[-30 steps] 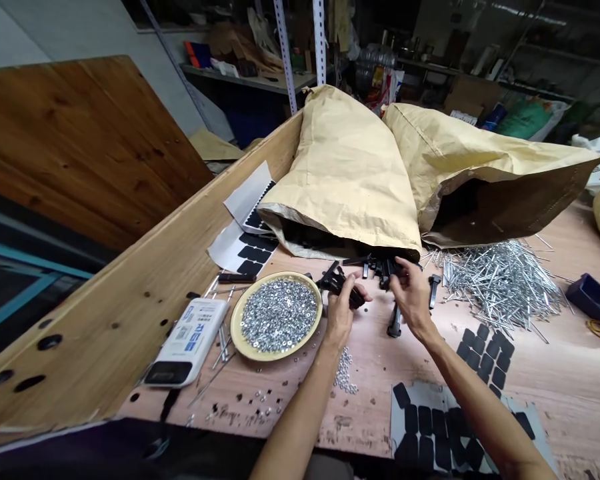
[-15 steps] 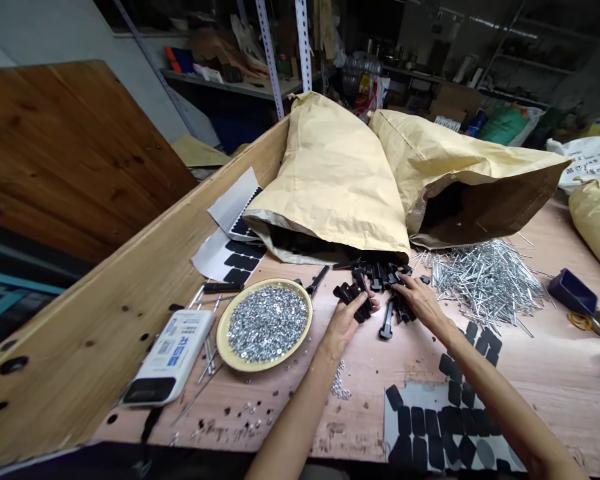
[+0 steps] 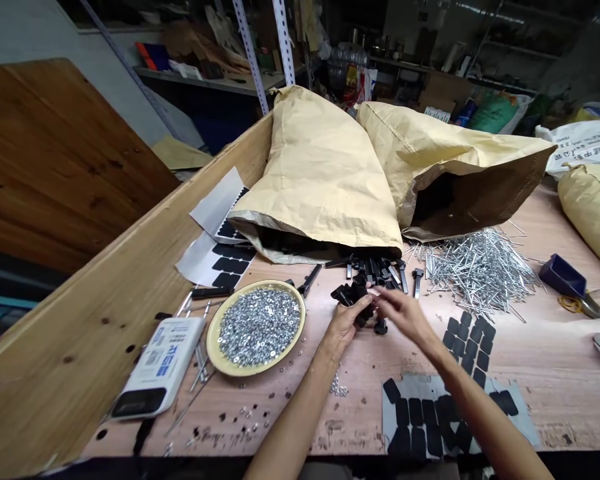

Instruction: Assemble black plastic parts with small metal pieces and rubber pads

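My left hand (image 3: 349, 319) is closed round a bunch of black plastic T-headed pieces (image 3: 351, 295), held just above the table. My right hand (image 3: 399, 312) meets this bunch from the right, its fingers bent against the pieces and partly hiding them. One black head (image 3: 380, 327) shows just below the right fingers. Behind both hands, a loose pile of the same pieces (image 3: 375, 268) lies at the mouth of a paper sack (image 3: 325, 180). A single piece (image 3: 417, 283) lies apart to the right of the pile.
To the left are a bowl (image 3: 211, 347) of small metal nuts or washers and a white scale-like device (image 3: 163, 367). A heap of metal rods (image 3: 480, 270), a second sack (image 3: 445, 143) and a dark blue scoop (image 3: 563, 275) lie right. Black adhesive pads (image 3: 416, 412) lie in front.
My right hand has come from the pile leftward to the bunch in my left hand. Some pieces near it now lie differently. The view has shifted slightly.
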Tool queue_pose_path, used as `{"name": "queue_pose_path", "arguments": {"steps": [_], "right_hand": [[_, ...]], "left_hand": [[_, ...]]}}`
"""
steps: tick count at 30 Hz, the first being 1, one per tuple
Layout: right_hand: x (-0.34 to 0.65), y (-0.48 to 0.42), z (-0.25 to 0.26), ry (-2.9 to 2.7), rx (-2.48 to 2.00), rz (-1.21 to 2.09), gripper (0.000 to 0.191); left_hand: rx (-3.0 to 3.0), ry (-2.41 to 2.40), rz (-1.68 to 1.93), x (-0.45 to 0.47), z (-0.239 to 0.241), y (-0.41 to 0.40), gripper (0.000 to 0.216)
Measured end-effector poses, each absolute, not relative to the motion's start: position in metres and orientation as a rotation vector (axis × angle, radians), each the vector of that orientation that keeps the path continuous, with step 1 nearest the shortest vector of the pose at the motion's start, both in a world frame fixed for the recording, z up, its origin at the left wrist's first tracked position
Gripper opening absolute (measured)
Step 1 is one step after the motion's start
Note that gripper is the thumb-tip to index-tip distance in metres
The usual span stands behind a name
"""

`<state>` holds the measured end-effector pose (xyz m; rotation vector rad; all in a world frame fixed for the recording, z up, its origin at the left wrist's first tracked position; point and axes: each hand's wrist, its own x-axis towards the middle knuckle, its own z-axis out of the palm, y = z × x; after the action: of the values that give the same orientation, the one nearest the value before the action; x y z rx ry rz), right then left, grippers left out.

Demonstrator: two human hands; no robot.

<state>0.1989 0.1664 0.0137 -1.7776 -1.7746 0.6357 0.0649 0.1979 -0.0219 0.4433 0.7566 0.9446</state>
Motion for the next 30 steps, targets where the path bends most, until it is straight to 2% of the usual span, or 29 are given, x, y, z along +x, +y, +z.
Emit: {"name": "queue_pose_path", "arguments": {"steps": [5, 8, 11, 15, 18, 21, 24, 27, 30], "right_hand": [[0.267, 0.186, 0.015, -1.524, -2.440, 0.210, 0.028], [0.279, 0.190, 0.008, -1.525, -2.596, 0.187, 0.030], [0.273, 0.184, 0.007, -1.570, -2.496, 0.182, 0.029], [0.249, 0.167, 0.015, -1.531, -2.083, 0.186, 0.028], [0.218, 0.152, 0.011, -1.528, -1.799, 0.352, 0.031], [0.187, 0.142, -0.002, -1.610, -1.642, 0.310, 0.028], [0.173, 0.139, -0.009, -1.686, -1.589, 0.226, 0.031], [0.184, 0.134, -0.009, -1.699, -1.643, 0.278, 0.036], [0.210, 0.127, -0.012, -1.726, -1.867, 0.195, 0.055]], "left_hand": [[0.555, 0.761, 1.009, 0.068, -0.019, 0.198, 0.033], [0.572, 0.766, 1.007, 0.069, -0.017, 0.197, 0.035], [0.638, 0.786, 1.019, 0.069, -0.015, 0.197, 0.033], [0.706, 0.767, 0.980, 0.067, -0.012, 0.196, 0.030], [0.706, 0.695, 0.955, 0.069, -0.011, 0.193, 0.034], [0.693, 0.597, 0.940, 0.070, -0.011, 0.190, 0.041], [0.641, 0.634, 0.936, 0.071, -0.014, 0.190, 0.041], [0.600, 0.832, 0.970, 0.069, -0.019, 0.194, 0.025], [0.595, 0.944, 1.086, 0.067, -0.024, 0.200, 0.020]]}}
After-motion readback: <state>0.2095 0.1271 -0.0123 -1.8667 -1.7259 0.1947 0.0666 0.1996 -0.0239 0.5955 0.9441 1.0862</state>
